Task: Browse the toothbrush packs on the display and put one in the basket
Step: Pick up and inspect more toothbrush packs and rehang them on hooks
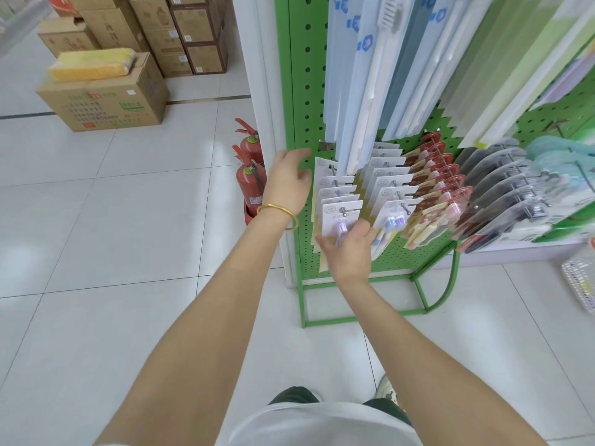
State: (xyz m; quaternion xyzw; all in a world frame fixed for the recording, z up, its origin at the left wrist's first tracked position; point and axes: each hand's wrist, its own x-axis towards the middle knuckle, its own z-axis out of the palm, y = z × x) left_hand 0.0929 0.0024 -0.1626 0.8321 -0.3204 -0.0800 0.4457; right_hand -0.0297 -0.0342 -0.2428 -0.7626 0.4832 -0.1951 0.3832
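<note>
1. the step in hand looks like browsing turning into picking: the person stands at the green pegboard display, both arms reached toward the leftmost row of toothbrush packs.
2. the right hand is at the lower end of the front pack, a white card with a purple brush. its grip seems pinched on that end, though the fingers are mostly hidden behind the hand.
3. the left hand is just beside the row's left edge, its grip loosely spread and holding nothing that shows. whether it touches the cards cannot be told.
4. the front pack hangs on its hook, not yet freed.
5. the next move likely calls for sliding the pack outward along the hook until its hole clears the tip, with the left hand steadying the packs behind.
6. it must then go to the basket, seemingly the pale mesh thing on the floor at the right edge, well apart from both hands and only partly in view.
</note>
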